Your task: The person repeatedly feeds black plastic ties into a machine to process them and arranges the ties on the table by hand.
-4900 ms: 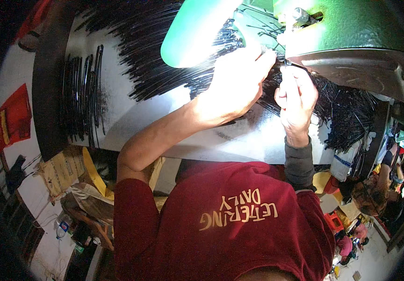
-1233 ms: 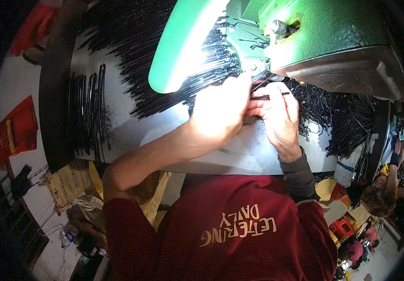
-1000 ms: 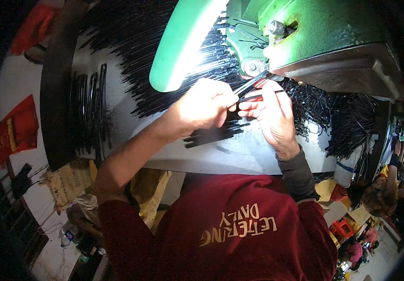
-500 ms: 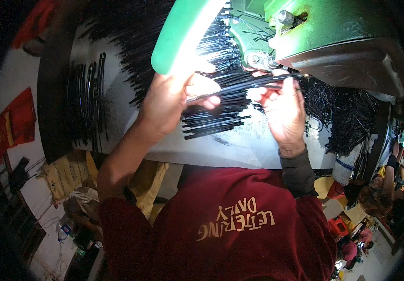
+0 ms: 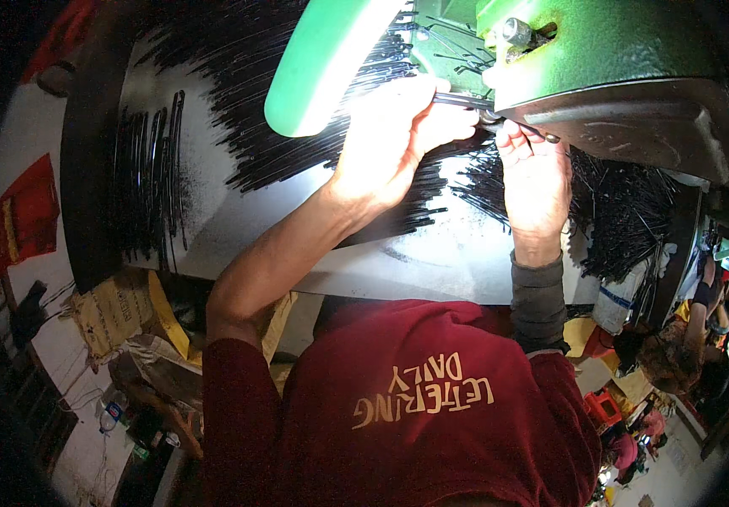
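White tabletop lies before the green machine, to which the pinching left hand has just raised black rods, putting them beside its edge, with the right hand half-curled beneath, hold unclear.

Tops of the green lamp and green machine beyond the upper edge

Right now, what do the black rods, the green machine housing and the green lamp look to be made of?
Black rods: probably metal, dark and glossy; slim, with sharp highlights.
Machine housing: likely cast metal, green paint; finely pebbled, shiny surface.
Lamp: smooth green casing, perhaps plastic or painted metal; glare leaves it open.
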Motion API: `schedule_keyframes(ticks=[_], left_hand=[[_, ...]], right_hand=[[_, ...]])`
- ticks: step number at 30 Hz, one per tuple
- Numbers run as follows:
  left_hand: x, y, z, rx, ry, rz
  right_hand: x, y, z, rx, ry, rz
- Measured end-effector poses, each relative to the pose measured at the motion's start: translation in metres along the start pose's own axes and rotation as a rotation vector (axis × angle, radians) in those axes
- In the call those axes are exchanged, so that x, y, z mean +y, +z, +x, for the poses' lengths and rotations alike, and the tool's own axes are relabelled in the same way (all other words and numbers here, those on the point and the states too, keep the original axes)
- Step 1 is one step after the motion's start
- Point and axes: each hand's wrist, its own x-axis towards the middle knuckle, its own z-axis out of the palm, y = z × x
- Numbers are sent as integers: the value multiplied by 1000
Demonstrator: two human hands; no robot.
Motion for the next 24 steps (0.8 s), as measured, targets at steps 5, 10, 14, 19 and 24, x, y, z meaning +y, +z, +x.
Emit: schedule_keyframes(ticks=[5, 10, 14, 19, 24], left_hand=[[-2, 1, 1, -21, 12, 1], [-1, -2, 2, -66, 55, 47], [-7, -4, 5, -194, 110, 6], [-7, -5, 4, -169, 105, -12], [-5, -3, 2, -128, 124, 33]], right_hand=[[0, -2, 1, 28, 5, 34], [0, 0, 3, 6, 4, 10], [1, -6, 4, 19, -57, 55], [2, 1, 3, 75, -55, 57], [1, -3, 3, 94, -45, 66]])
